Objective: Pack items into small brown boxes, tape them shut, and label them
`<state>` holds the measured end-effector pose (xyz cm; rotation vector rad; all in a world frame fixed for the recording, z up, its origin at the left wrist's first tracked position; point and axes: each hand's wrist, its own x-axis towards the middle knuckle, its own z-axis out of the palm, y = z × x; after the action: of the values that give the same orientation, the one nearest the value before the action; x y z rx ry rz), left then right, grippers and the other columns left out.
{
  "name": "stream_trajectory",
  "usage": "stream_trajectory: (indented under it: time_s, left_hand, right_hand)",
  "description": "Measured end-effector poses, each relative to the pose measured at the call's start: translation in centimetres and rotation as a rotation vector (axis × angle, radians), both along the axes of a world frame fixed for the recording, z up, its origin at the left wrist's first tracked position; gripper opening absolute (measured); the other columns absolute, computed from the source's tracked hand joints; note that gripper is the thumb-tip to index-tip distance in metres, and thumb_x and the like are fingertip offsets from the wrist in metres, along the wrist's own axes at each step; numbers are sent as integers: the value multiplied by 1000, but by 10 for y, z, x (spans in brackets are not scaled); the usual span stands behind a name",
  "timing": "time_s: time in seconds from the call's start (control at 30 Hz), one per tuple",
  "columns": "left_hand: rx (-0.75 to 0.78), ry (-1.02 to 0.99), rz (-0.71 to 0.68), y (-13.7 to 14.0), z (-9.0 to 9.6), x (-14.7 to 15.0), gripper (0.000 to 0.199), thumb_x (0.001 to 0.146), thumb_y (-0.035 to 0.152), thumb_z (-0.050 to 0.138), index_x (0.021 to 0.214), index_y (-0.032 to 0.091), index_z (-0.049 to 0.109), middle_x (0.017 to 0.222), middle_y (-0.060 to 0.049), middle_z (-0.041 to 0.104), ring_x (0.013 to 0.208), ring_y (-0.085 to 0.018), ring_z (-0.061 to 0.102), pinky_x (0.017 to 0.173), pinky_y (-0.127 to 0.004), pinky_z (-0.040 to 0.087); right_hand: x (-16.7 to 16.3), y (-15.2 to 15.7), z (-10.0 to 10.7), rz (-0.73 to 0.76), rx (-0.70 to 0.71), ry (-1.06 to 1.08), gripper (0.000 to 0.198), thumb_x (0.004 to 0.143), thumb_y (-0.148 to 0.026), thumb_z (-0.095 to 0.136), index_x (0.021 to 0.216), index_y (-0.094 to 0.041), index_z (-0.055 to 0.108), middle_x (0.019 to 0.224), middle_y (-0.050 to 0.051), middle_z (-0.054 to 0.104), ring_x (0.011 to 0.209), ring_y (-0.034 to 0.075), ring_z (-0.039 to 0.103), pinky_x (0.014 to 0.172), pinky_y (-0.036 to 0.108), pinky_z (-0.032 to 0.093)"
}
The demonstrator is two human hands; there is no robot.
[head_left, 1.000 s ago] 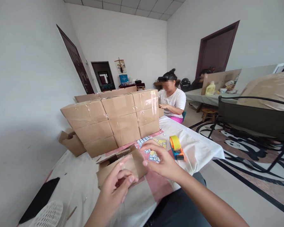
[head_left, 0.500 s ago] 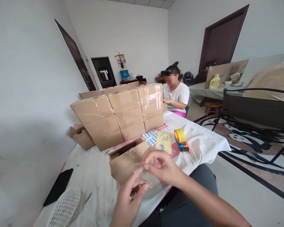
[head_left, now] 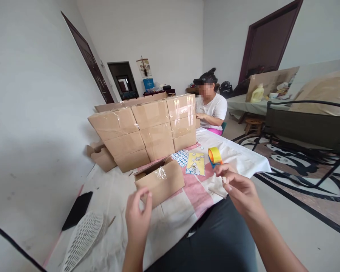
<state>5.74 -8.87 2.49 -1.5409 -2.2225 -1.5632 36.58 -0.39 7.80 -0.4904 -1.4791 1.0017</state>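
Observation:
A small cardboard box [head_left: 164,183] lies before me on the table, its flap side facing away and a shiny patch of clear tape on its top edge. My left hand [head_left: 138,207] is at the box's near left corner, fingers curled with a gap to the thumb, and it holds nothing. Whether it touches the cardboard I cannot tell. Off to the right, my right hand [head_left: 238,187] pinches a small whitish scrap [head_left: 224,180] between thumb and fingers. Just beyond that hand stands a tape dispenser with a yellow roll [head_left: 214,155], partly hidden by the fingers.
A wall of taped cardboard boxes [head_left: 155,132] stands behind the small box. Yellow printed paper [head_left: 195,164] lies on the tablecloth. At left are a white mesh piece [head_left: 83,238] and a black flat item [head_left: 77,210]. A person [head_left: 212,105] sits at the far end.
My hands have moved apart: the right went right toward the tape dispenser, the left went left. The clear film stretched between them no longer shows there.

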Motion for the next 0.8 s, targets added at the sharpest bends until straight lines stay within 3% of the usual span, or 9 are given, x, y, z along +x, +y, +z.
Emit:
stream_trajectory:
  time_s: [0.07, 0.13, 0.2, 0.27, 0.37, 0.43, 0.6, 0.7, 0.8]
  left_hand:
    - [51, 243, 55, 28, 22, -15, 37, 98, 42, 47, 126, 23, 64, 131, -11, 68, 128, -30, 58, 110, -47, 43]
    - [7, 384, 95, 55, 29, -23, 44, 101, 32, 39, 139, 20, 57, 145, -11, 61, 145, -30, 44, 120, -51, 32]
    - [-88, 446, 81, 74, 25, -29, 47, 101, 26, 34, 143, 17, 54, 146, -12, 60, 147, -29, 43, 125, -53, 25]
    - [-171, 464, 40, 83, 15, -33, 46, 102, 27, 33, 137, 18, 61, 135, -11, 69, 135, -28, 57, 124, -53, 27]
    - [-252, 456, 9, 83, 2, -39, 45, 104, 33, 31, 127, 23, 69, 121, -8, 76, 116, -29, 67, 108, -51, 48]
    - [-301, 461, -29, 80, -2, -41, 44, 104, 36, 33, 128, 25, 69, 129, -6, 73, 122, -29, 64, 103, -49, 52]
    - [-422, 521, -144, 74, -3, -41, 48, 102, 43, 39, 143, 27, 57, 157, -6, 49, 148, -28, 42, 125, -60, 23]
    - [-506, 584, -149, 72, -2, -38, 59, 99, 51, 44, 152, 24, 46, 161, -10, 43, 152, -31, 35, 125, -65, 18]
    - [-523, 594, -140, 70, -1, -37, 78, 92, 56, 57, 156, 18, 36, 160, -15, 43, 152, -34, 34, 125, -64, 17]
  right_hand:
    - [-3, 0, 12, 33, 15, -47, 21, 86, -42, 75, 75, -26, 69, 105, 10, 61, 107, 29, 56, 92, 48, 47]
    - [-10, 0, 21, 75, 45, -72, 19, 86, -41, 76, 75, -27, 69, 105, 9, 62, 112, 30, 56, 94, 48, 47]
    - [-17, 2, 28, 122, 83, -87, 19, 87, -41, 75, 75, -27, 70, 105, 9, 64, 114, 30, 56, 94, 48, 47]
    - [-25, 7, 33, 172, 116, -104, 19, 87, -41, 75, 75, -27, 70, 107, 9, 64, 114, 30, 56, 95, 47, 47]
    - [-41, 16, 41, 250, 140, -114, 19, 87, -41, 76, 75, -27, 71, 111, 8, 64, 113, 27, 57, 98, 47, 45]
    - [-54, 22, 47, 302, 121, -100, 22, 84, -43, 78, 73, -25, 70, 111, 8, 65, 111, 26, 59, 99, 46, 44]
    - [-98, 39, 59, 507, -74, -48, 28, 76, -46, 84, 69, -23, 71, 111, 6, 67, 104, 23, 62, 93, 41, 47]
    - [-132, 63, 53, 636, -222, -57, 22, 74, -41, 84, 73, -21, 72, 108, 5, 70, 103, 22, 64, 93, 36, 46]
    - [-169, 97, 30, 499, -217, -247, 16, 76, -35, 77, 74, -20, 74, 112, 7, 71, 107, 23, 64, 97, 37, 45]
